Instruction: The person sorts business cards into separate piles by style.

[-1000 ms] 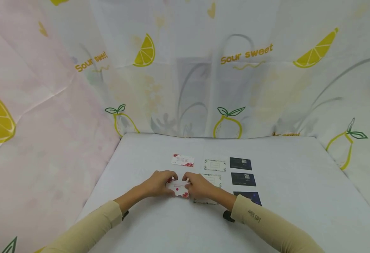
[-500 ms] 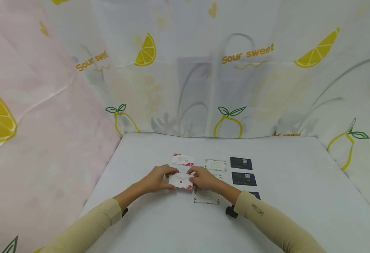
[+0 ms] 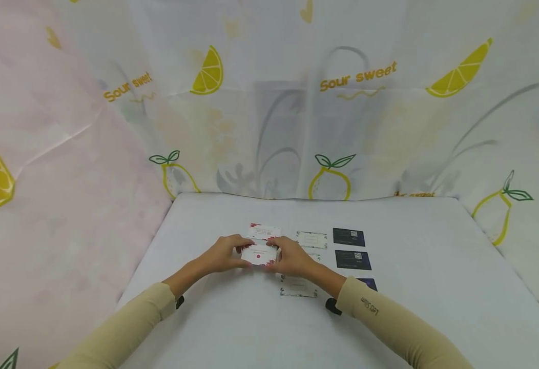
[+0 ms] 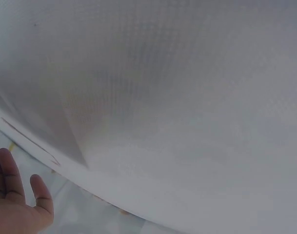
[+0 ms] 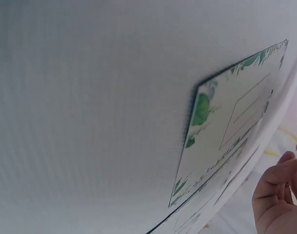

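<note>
Item one: a white card with red flowers [image 3: 258, 254], which we find pinched at its two short ends, low over the white table [image 3: 435, 266]. The left hand [image 3: 223, 253] holds its left end with curled fingers and thumb; the right hand [image 3: 291, 257] holds its right end the same way.

Item two: a second red-flowered card [image 3: 265, 231], flat on the table just beyond the held one.

Item three: green-bordered cards, one [image 3: 312, 239] far, one [image 3: 298, 287] near the right wrist, and one between them mostly hidden by the right hand.

Item four: a column of dark cards [image 3: 349, 237] to the right.

We note a lemon-print cloth [image 3: 343, 102] hung behind.
</note>
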Demonstrator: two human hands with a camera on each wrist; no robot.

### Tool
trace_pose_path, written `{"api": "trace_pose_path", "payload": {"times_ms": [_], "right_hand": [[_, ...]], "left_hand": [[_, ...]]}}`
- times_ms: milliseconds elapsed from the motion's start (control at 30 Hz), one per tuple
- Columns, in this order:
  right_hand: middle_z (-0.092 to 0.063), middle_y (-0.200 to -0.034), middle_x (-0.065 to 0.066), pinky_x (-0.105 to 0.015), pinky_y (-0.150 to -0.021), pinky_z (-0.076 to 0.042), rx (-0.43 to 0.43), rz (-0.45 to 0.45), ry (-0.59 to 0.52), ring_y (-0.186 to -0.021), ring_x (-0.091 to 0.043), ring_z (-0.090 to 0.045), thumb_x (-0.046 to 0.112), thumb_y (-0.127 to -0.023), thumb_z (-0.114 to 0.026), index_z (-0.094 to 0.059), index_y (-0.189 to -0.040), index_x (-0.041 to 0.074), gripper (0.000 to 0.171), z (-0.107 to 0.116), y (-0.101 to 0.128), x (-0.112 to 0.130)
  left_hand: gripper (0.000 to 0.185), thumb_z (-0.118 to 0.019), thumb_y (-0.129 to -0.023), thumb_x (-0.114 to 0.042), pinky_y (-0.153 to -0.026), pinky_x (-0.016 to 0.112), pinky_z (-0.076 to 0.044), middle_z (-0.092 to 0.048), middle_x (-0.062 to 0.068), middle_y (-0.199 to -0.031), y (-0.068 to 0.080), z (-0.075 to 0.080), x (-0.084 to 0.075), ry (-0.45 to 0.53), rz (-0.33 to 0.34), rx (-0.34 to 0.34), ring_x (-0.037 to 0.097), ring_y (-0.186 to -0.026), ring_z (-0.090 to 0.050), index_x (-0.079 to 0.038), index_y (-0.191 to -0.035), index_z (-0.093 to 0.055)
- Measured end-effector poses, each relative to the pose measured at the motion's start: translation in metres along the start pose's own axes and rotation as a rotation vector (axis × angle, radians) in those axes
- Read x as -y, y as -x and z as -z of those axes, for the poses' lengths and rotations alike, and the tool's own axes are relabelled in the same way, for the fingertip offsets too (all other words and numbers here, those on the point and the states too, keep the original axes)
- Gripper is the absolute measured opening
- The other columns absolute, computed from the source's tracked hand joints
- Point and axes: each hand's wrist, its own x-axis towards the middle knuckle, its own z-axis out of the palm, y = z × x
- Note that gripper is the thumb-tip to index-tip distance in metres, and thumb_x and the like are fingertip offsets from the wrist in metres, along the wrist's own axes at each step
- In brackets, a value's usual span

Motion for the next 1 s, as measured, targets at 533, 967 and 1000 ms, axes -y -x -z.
{"api": "trace_pose_path", "payload": {"times_ms": [533, 967, 1000], "right_hand": [[-0.053, -0.121, -0.006, -0.024, -0.073, -0.044, -0.016, -0.054, 0.070, -0.085, -0.013, -0.050, 0.034, -0.080, -0.082, -0.061, -0.133, 0.009, 0.062, -0.002, -0.002, 0.002], [-0.054, -0.122, -0.007, -0.027, -0.077, -0.045, -0.015, -0.070, 0.065, -0.083, -0.012, -0.050, 0.035, -0.082, -0.081, -0.061, -0.133, 0.008, 0.061, -0.002, -0.013, 0.000], [-0.054, -0.122, -0.006, -0.028, -0.077, -0.045, -0.017, -0.075, 0.063, -0.083, -0.012, -0.051, 0.035, -0.082, -0.081, -0.061, -0.133, 0.009, 0.060, -0.002, -0.014, 0.000]], "left_hand": [[0.051, -0.083, -0.079, -0.032, -0.085, 0.034, -0.045, -0.055, 0.002, -0.107, -0.005, -0.002, -0.001, -0.044, 0.003, -0.006, 0.018, -0.098, -0.051, -0.011, -0.123, -0.068], [0.054, -0.082, -0.080, -0.031, -0.088, 0.034, -0.046, -0.055, 0.004, -0.108, -0.011, 0.002, 0.007, -0.056, -0.013, 0.001, 0.016, -0.099, -0.049, -0.006, -0.125, -0.067], [0.054, -0.082, -0.081, -0.031, -0.088, 0.035, -0.046, -0.056, 0.004, -0.108, -0.012, 0.003, 0.008, -0.059, -0.013, -0.002, 0.016, -0.099, -0.049, -0.006, -0.126, -0.067]]}}
